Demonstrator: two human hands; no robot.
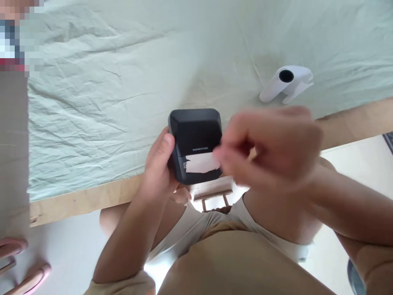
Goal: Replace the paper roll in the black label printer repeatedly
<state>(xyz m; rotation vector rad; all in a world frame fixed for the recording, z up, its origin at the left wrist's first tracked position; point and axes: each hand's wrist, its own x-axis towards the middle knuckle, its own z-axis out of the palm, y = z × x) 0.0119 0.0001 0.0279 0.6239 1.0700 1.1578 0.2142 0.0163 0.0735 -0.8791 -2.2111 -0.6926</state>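
My left hand (160,160) is wrapped round the left side of a dark label printer (197,127), thumb on its edge. A torn-edged strip of white label paper (201,163) sticks out across the printer's lower part. Blurred by motion, my right hand (273,145) is closed, its thumb and fingertip pinching the right end of that strip. On the cloth to the upper right lies a partly unrolled roll of white paper (272,88) with a black core.
A pale green, wrinkled cloth (92,98) covers the table, whose bare wooden edge (89,199) runs in front of me. My knees are beneath that edge. At the lower left, pink-edged sandals (38,278) show on the floor. A pixelated patch (14,37) hides the upper left corner.
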